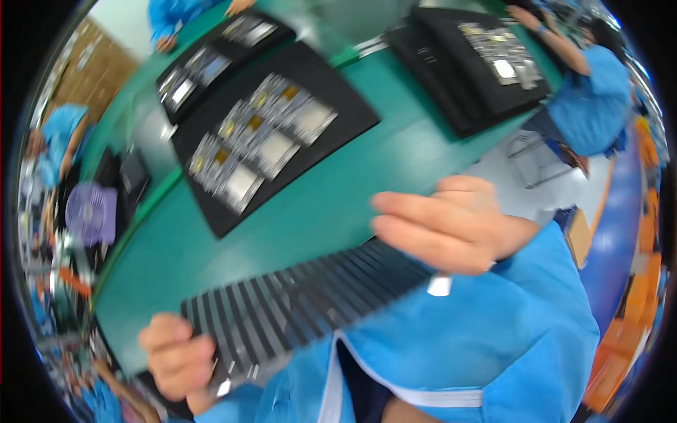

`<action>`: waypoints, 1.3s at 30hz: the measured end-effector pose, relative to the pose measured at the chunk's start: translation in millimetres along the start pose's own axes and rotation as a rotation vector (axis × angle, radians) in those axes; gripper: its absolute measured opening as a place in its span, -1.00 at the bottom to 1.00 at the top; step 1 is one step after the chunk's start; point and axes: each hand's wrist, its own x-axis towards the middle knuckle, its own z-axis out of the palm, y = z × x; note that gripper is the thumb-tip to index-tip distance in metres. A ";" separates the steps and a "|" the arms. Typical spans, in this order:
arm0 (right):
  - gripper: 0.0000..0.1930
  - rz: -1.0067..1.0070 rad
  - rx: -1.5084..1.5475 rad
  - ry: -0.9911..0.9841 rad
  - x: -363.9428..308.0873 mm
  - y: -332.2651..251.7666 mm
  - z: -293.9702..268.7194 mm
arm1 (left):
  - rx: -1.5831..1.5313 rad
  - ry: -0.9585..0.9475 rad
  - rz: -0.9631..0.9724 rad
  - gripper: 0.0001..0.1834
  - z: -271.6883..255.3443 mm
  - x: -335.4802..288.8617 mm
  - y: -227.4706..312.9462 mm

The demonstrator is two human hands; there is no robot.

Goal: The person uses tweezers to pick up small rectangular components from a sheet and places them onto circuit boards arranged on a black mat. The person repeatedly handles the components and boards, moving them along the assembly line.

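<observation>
A see-through sheet with a row of black stripes (pixel 289 310) stretches between my hands, tilted in front of my blue jacket. My left hand (pixel 176 356) is closed on its left end, fingers curled over the edge. At the right end my right hand (pixel 451 225) pinches the sheet, fingers pressed together. A small white piece (pixel 438 285) shows just below my right fingers; what it belongs to I cannot make out. Beyond the sheet, a black mat (pixel 338 106) lies on the green table (pixel 303 211). Several blurred circuit boards (pixel 261 137) with silvery rectangles rest on the mat.
Another black mat (pixel 437 84) with circuit boards (pixel 497 53) lies at the far right, beside a person in blue (pixel 592 102). More boards sit on a black tray (pixel 275 21) at the far left. A purple fan (pixel 92 213) stands left; orange bins (pixel 624 338) line the right.
</observation>
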 end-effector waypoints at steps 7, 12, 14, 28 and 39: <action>-0.36 0.287 0.457 -0.342 -18.2 -38.0 63.4 | 0.292 -0.406 -0.314 -0.77 14.2 -7.4 38.3; -0.50 -0.005 0.352 -0.513 -28.6 -29.7 96.3 | 0.066 -0.744 -0.399 -0.63 58.3 -9.1 31.0; -0.61 -0.035 0.352 -0.561 -45.1 -20.6 104.0 | -0.194 -0.767 -0.616 -0.63 63.1 -6.7 15.5; -0.70 0.067 0.459 -0.408 -68.9 9.8 75.4 | 0.937 -1.087 -0.143 -0.68 62.8 -17.1 -90.7; -0.80 -0.118 -0.086 -0.060 -43.8 24.5 131.1 | 0.983 -0.985 -0.019 -0.73 50.5 -3.5 -80.4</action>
